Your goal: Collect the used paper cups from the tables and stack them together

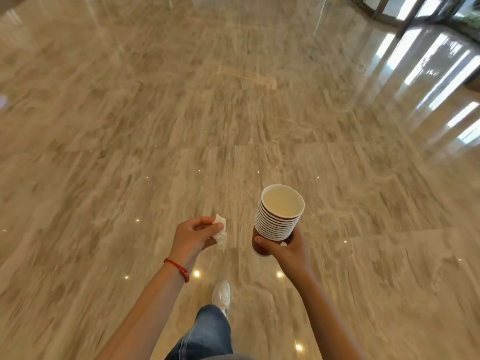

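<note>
While the head view shows only polished marble floor (233, 113), the right hand (285, 249) grips a tall stack of paper cups (279, 216), nested upright, so much of the collecting looks done. The left hand (192, 236) pinches a crumpled tissue (220, 232). No tabletop in sight; whether more cups remain, I cannot tell
</note>
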The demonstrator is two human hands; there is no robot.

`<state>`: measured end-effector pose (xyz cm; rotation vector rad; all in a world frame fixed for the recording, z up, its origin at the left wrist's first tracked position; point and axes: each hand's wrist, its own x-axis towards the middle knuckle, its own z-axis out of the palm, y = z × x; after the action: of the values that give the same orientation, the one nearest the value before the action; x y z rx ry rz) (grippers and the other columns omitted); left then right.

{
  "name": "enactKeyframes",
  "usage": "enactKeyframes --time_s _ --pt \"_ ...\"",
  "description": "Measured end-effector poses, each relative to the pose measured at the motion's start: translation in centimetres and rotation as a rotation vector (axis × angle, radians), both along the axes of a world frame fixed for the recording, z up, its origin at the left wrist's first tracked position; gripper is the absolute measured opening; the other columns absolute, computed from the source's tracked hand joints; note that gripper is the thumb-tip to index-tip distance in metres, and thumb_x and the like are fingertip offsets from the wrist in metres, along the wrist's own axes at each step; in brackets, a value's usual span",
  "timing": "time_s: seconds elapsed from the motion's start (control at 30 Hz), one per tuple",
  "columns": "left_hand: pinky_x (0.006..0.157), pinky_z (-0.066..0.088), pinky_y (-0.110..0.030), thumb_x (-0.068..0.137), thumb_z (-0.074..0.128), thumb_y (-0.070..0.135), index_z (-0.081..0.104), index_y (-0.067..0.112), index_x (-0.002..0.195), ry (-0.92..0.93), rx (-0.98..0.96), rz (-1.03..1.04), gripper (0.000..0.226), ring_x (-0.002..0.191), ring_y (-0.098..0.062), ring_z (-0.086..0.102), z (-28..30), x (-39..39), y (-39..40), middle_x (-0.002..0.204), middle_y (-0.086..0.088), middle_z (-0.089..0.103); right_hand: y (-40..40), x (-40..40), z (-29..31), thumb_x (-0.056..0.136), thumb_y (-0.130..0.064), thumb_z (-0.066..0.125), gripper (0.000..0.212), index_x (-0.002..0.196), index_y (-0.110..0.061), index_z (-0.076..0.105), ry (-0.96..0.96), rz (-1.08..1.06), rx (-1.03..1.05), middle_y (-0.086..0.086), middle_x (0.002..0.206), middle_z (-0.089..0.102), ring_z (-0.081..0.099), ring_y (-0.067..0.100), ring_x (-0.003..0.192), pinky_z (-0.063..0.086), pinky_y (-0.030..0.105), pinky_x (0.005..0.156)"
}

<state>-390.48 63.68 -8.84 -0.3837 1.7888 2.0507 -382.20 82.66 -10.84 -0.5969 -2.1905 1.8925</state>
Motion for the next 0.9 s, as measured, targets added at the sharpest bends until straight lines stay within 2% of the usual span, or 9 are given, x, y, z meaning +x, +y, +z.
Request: enactKeyframes --time_s 0.17,0.37,0.63,0.77,0.83,0.9 --pt "0.052 0.053 -0.018 0.073 0.073 0.0 0.07 0.007 0.081 0.03 -0.009 -0.037 0.011 0.063 -0.009 0.069 1.6 -12.7 3.2 0.074 -0.005 0.071 3.6 -11.6 1.4 0.062 -0.019 0.085 0.052 0.102 -0.036 0.056 0.004 -0.024 -0.014 -0.01 0.092 0.069 0.065 0.006 0.085 0.053 0.018 0.067" --pt "0.052 0.053 -0.017 0.073 0.073 0.001 0.07 0.006 0.084 0.022 0.005 -0.04 0.012 0.063 -0.008 0.069 1.6 -24.5 8.0 0.068 0.0 0.072 8.1 -22.3 1.0 0.064 -0.013 0.084 0.054 0.098 -0.043 0.055 0.008 -0.053 0.024 -0.018 0.092 0.069 0.065 0.001 0.081 0.051 0.012 0.064" --pt "0.055 0.054 -0.018 0.074 0.072 0.001 0.069 0.003 0.088 0.023 -0.003 -0.062 0.014 0.065 -0.011 0.069 -0.5 -41.0 16.8 0.075 -0.006 0.071 16.8 -39.8 -0.7 0.064 -0.014 0.085 0.055 0.106 -0.033 0.054 0.017 -0.037 -0.009 -0.016 0.093 0.069 0.065 0.002 0.084 0.05 0.012 0.064" --pt "0.052 0.052 -0.017 0.074 0.072 0.0 0.069 0.007 0.08 0.023 0.0 -0.036 0.01 0.06 -0.008 0.068 0.6 -50.3 21.9 0.066 -0.001 0.071 22.0 -49.6 0.8 0.063 -0.017 0.085 0.062 0.115 -0.027 0.053 0.026 -0.027 -0.017 -0.019 0.097 0.068 0.065 0.0 0.088 0.05 0.011 0.065" --pt "0.052 0.053 -0.017 0.074 0.072 0.0 0.069 0.007 0.082 0.029 0.005 -0.043 0.01 0.062 -0.008 0.069 1.6 -54.6 24.0 0.067 0.0 0.072 24.3 -53.9 2.0 0.061 -0.025 0.085 0.063 0.115 -0.03 0.053 0.021 -0.016 -0.001 -0.019 0.097 0.067 0.064 0.0 0.089 0.05 0.011 0.066" --pt "0.052 0.052 -0.016 0.075 0.071 0.001 0.069 0.007 0.083 0.034 0.01 -0.039 0.011 0.062 -0.008 0.069 2.2 -58.7 25.9 0.067 0.0 0.072 26.2 -58.1 2.7 0.062 -0.024 0.084 0.06 0.111 -0.034 0.052 0.022 -0.011 0.005 -0.02 0.096 0.067 0.064 -0.001 0.087 0.049 0.01 0.066"
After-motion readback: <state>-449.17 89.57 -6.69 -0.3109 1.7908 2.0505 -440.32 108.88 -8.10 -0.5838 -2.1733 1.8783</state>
